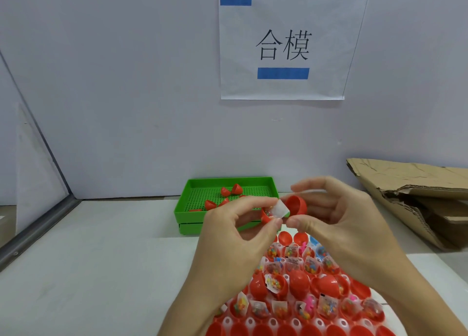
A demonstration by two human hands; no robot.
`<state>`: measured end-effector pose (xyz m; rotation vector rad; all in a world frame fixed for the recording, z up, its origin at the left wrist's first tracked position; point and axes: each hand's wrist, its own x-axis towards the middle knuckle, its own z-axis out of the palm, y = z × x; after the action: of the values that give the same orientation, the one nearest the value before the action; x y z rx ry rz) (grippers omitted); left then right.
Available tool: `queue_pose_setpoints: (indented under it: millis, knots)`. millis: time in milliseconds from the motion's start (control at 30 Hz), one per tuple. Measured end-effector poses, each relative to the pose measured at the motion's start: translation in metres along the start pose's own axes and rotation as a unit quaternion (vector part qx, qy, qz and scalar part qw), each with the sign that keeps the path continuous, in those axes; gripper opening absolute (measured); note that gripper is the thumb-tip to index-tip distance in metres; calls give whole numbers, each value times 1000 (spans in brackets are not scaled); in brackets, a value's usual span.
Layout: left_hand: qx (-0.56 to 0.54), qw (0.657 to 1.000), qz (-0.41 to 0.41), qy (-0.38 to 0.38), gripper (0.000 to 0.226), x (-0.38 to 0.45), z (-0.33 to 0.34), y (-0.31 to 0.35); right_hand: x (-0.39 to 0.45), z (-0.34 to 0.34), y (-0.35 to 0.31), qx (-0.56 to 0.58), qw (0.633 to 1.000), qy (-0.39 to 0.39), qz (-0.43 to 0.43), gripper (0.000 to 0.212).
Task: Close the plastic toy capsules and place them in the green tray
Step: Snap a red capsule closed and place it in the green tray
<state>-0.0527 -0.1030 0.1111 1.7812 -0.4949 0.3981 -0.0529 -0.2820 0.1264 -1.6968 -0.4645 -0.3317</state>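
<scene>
Both hands meet above the near edge of the green tray [229, 182], over a white table [101, 259]. The right hand [342, 219] curls its fingers round a red capsule half [296, 205], its open side turned toward the left hand. The left hand [238, 224] pinches a small white packet [281, 209] between thumb and forefinger, holding it at the mouth of that half; a second red piece [265, 217] shows just below the packet, against the left fingers, and whether it is gripped cannot be told.

The green tray stands against the wall [126, 82], behind the hands. On its perforated floor lie several red capsule pieces [231, 190], scattered and mostly apart from one another.

In the foreground, beneath the forearms, a white holder [278, 321] carries rows of open red capsule halves [298, 282], many with small packets of coloured toys [274, 283] standing in them.

A paper sign [291, 44] with two printed characters and two blue bars hangs on the wall. Flattened cardboard [405, 191] lies at the right, against the wall.
</scene>
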Motion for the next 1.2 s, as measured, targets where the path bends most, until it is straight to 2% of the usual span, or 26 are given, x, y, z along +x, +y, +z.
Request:
queue_pose_setpoints:
  millis: [133,267,367,567,700,933,1100,1200]
  knots:
    - [40,999,14,-10,28,0,-1,1,-1,-2,-1,7,1000,-20,-12,37]
    - [82,996,29,-11,33,0,-1,2,0,-3,0,-35,998,-44,-19,35]
    - [69,997,17,-3,41,-1,-1,3,0,-2,1,-50,998,-29,-22,34]
    - [44,999,-7,-4,47,1,-3,4,0,0,1,-5,1000,-19,-14,34]
    - [67,997,6,-22,38,1,-5,7,-1,1,0,15,1000,-16,-18,34]
    - [86,996,24,-11,30,0,-7,9,-1,2,2,15,1000,-5,-22,30]
    - [137,989,54,-9,47,0,-5,10,-1,4,3,19,1000,-3,-24,28]
    - [119,992,32,-7,62,0,-3,11,0,5,2,17,1000,4,-23,28]
